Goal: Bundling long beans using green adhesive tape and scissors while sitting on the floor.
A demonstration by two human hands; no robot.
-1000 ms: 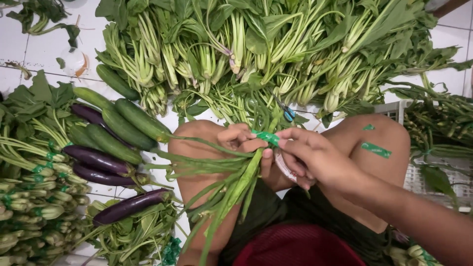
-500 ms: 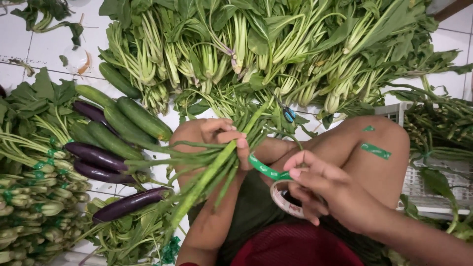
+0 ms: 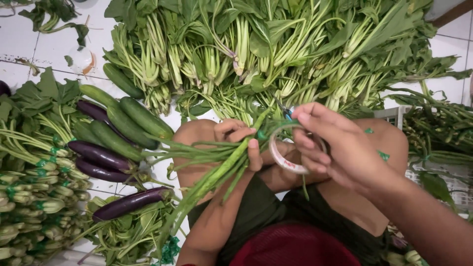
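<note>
My left hand (image 3: pixel 241 143) grips a bunch of long green stalks (image 3: pixel 207 177) that slants from the lower left up toward the middle, above my knee. My right hand (image 3: pixel 330 148) holds a roll of tape (image 3: pixel 286 152) close against the bunch's upper end, with green tape (image 3: pixel 261 134) at the stalks. Small green tape bits (image 3: pixel 383 155) stick to my right leg.
A big heap of leafy greens (image 3: pixel 266 49) fills the top. Cucumbers (image 3: pixel 130 118) and purple eggplants (image 3: pixel 101 155) lie at the left on white floor tiles (image 3: pixel 54 47). Tied green bundles (image 3: pixel 34 197) are stacked at far left. A white crate (image 3: pixel 394 116) and more stalks sit at right.
The bunch swung from hanging down to slanting upward. My right hand pulled away with the tape roll, then came back up against the bunch's top.
</note>
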